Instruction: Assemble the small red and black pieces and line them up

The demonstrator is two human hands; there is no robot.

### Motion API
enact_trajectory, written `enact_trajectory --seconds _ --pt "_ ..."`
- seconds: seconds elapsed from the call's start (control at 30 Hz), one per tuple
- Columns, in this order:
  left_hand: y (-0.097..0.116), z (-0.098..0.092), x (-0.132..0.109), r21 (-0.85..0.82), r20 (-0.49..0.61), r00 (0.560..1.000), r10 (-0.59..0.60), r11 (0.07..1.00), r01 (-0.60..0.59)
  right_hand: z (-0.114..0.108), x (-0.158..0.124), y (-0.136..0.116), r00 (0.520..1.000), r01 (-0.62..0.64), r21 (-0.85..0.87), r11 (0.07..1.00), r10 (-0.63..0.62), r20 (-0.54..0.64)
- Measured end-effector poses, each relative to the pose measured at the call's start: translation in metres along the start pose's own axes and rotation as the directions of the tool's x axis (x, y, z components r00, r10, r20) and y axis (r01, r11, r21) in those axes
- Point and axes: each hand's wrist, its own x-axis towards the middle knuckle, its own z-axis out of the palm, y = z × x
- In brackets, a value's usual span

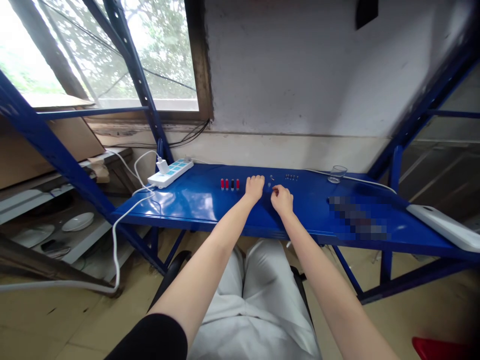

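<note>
My left hand [254, 187] lies palm down on the blue metal table [195, 205] with its fingers stretched out flat, just right of a short row of small red and black parts [229, 184]. My right hand [282, 197] rests beside it with the fingers curled in a pinch near some tiny pieces [270, 181] on the table. What the pinch holds is too small to see. A row of small dark parts [291, 177] lies a little further back on the right.
A white power strip [170, 172] with a plugged charger and cable sits at the table's back left. A clear glass cup [337, 173] stands at the back right, a white flat object [444, 227] at the right edge. Blue shelf posts flank the table.
</note>
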Motion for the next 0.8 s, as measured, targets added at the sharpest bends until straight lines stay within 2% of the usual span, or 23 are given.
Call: enact_trajectory --seconds 0.23,0.33,0.47,0.6,0.8 --pt "-0.004 -0.001 -0.015 -0.218 -0.058 0.991 -0.117 0.971 0.102 0.006 0.001 0.001 0.988 0.003 -0.12 0.993 0.016 0.156" --pt "-0.008 0.0 -0.029 -0.383 -0.079 0.977 -0.2 0.911 0.155 0.009 0.003 0.002 0.975 0.002 -0.145 0.989 0.03 0.22" --pt "-0.014 -0.002 -0.047 -0.547 -0.084 0.931 -0.355 0.797 0.255 0.015 0.009 0.004 0.953 0.009 -0.161 0.987 0.041 0.3" --pt "-0.016 -0.007 -0.055 -0.656 -0.125 0.901 -0.416 0.716 0.24 0.022 0.019 0.007 0.942 -0.002 -0.185 0.983 0.064 0.33" --pt "-0.015 -0.007 -0.057 -0.702 -0.121 0.896 -0.427 0.675 0.226 0.033 0.032 0.008 0.932 -0.011 -0.221 0.975 0.09 0.352"
